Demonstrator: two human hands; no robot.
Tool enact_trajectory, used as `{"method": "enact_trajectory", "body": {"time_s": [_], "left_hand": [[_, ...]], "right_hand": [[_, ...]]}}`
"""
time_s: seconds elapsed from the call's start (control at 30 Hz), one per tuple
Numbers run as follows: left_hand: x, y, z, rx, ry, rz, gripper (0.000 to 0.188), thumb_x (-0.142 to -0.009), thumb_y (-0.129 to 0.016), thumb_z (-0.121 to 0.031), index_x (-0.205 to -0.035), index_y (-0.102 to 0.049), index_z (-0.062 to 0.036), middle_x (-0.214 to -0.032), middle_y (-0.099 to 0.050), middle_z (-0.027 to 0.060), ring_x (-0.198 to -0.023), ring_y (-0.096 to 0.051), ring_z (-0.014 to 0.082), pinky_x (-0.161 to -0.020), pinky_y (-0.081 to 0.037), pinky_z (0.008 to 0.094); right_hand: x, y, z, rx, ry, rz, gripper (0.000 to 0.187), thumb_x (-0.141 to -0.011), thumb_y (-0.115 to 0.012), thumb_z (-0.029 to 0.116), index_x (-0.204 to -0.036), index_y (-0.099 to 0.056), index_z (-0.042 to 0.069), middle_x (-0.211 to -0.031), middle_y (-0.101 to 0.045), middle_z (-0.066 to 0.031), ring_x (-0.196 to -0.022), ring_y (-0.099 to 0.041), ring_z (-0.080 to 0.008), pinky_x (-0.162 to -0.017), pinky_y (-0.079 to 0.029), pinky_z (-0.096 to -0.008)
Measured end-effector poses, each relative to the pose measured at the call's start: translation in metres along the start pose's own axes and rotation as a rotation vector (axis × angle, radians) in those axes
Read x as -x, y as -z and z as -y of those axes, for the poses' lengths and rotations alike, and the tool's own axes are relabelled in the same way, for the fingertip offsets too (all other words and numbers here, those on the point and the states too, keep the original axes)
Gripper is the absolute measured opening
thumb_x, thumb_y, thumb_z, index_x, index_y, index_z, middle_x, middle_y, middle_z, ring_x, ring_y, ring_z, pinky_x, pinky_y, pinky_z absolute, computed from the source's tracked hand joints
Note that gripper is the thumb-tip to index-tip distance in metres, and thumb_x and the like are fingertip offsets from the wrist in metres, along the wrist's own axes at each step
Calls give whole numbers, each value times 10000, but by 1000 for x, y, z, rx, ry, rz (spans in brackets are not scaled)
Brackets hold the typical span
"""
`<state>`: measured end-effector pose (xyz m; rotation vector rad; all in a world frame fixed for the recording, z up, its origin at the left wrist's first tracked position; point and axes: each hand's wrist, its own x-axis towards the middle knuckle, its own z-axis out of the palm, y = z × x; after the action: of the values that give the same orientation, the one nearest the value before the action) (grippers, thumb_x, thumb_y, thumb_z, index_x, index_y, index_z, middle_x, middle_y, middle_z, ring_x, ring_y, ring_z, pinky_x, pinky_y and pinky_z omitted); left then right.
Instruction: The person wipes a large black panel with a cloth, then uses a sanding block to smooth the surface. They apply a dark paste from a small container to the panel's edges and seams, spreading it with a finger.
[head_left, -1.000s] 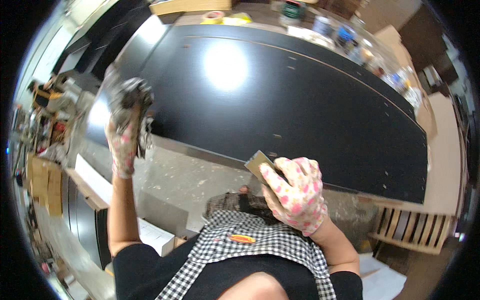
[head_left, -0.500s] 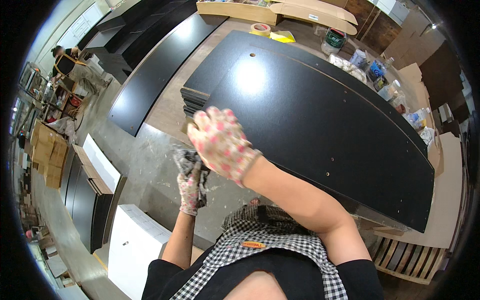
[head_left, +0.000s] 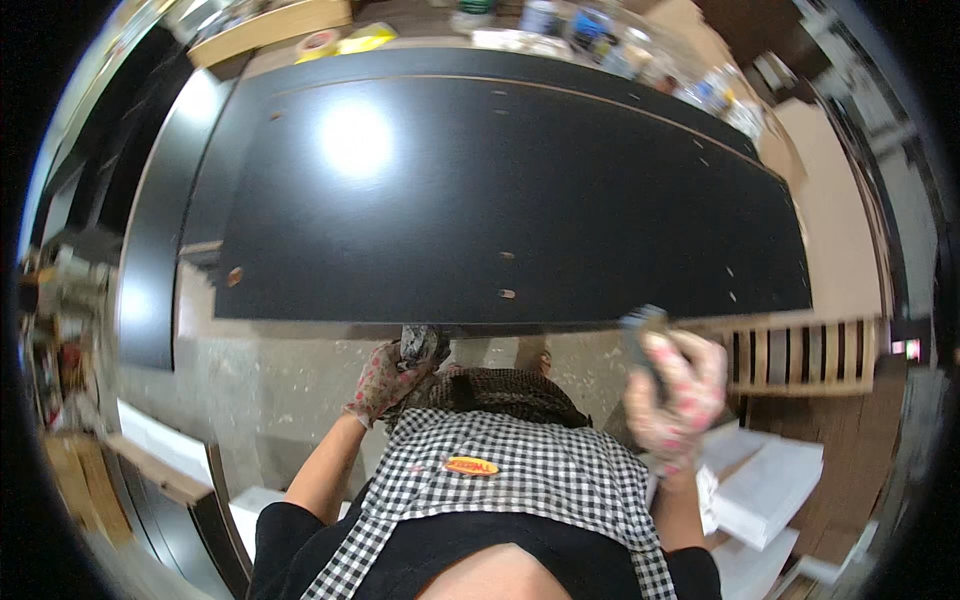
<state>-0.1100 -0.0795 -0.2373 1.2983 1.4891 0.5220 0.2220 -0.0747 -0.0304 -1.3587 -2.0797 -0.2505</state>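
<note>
A large black panel point(head_left: 560, 190) with small drilled holes lies flat in front of me, on top of further black panels point(head_left: 212, 190). My right hand point(head_left: 680, 395), in a pink-dotted glove, is closed around a small dark block point(head_left: 645, 345) by the panel's near edge, toward the right. Blur hides the block's exact kind and whether it touches the edge. Lower and to the left, my left hand point(head_left: 376, 384), gloved likewise, grips a crumpled dark grey rag point(head_left: 424, 345) just short of the panel's near edge.
Another long black board point(head_left: 150, 290) lies at the left. Tape point(head_left: 318, 45), bottles and jars point(head_left: 630, 50) line the far side. Cardboard point(head_left: 835, 220) and a slatted wooden pallet point(head_left: 800, 358) are at the right. White boards point(head_left: 770, 485) sit low right, stacked panels point(head_left: 170, 500) low left.
My right hand has swept with the block from the panel's left end to its near right edge. My left hand keeps the rag, and the view has turned to face the panel squarely.
</note>
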Motion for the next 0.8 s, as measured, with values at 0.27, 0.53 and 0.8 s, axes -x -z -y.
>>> {"method": "enact_trajectory", "body": {"time_s": [0.27,0.53,0.8], "left_hand": [[-21,-24,-51,-287,-182,158,450,-862,-743,-321,-1190,-670,-22,-1147,-704,191,-1071,-666,348,-904,-526,420],[-48,-65,-44,-344,-293,255,436,-874,-718,-311,-1223,-670,-55,-1189,-704,159,-1122,-667,276,-938,-526,397],[-75,-118,-37,-481,-585,173,564,-832,-751,-387,-1247,-643,-21,-1218,-669,206,-1123,-633,378,-952,-512,449]], "right_hand": [[34,-40,-21,23,-38,76,309,-809,-711,180,-1117,-705,148,-1010,-588,-105,-897,-561,-258,-734,-451,-422],[26,14,-66,157,-200,-129,371,-789,-733,200,-1150,-682,125,-1029,-588,-120,-922,-585,-286,-782,-496,-418],[63,65,-189,441,-281,-215,330,-798,-708,97,-1121,-645,71,-991,-541,-140,-895,-551,-303,-762,-479,-452]]}}
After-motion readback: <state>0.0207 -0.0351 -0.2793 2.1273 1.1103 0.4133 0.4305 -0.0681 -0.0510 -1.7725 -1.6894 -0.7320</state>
